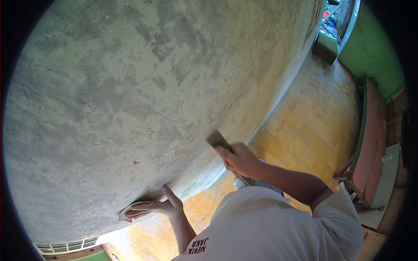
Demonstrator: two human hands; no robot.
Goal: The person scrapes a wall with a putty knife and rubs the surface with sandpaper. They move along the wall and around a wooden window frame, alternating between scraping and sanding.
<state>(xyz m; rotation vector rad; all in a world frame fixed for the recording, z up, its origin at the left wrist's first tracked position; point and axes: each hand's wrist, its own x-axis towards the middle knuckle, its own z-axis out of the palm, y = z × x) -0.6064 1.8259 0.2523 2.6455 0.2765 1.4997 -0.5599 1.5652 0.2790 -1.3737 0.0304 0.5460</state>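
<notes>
My left hand is low on the mottled grey wall, thumb stretched up. Its fingers hold a thin, pale-edged curved sheet against the surface; part of the sheet is hidden under them. To the right, my right hand is closed around the handle of a flat-bladed scraper. The scraper's wide blade points up and left, overlapping the wall's lower part in this view. Lighter and darker patches cover the plaster, with a small pitted mark above my left hand.
Yellow tiles cover the floor along the wall's foot. On the right stands a bench with a reddish-brown panel, beside a pale board. A green wall and a doorway are at the upper right.
</notes>
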